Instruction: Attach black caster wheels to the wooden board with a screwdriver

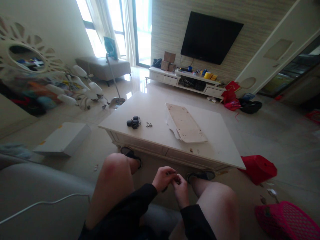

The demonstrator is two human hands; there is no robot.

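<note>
- In the head view, as far as this view shows, work is partway: the cream panel lies on the worktop with small holes open along its face, and no wheel is fitted on the side that shows.
- Loose parts remain apart from it: a cluster of black casters, by their look, sits toward the worktop's left, with a scatter of small screws just beside it.
- A small brown piece lies near the panel's closer end, by the worktop's front edge.
- The left hand is closed in a pinch, its fingertips on a small thin piece too tiny to identify.
- The right hand has its fingers curled in close against the left fingertips; whether it grips the same piece I cannot tell.
- Both hands are between the knees, short of the worktop, touching neither panel nor casters.
</note>
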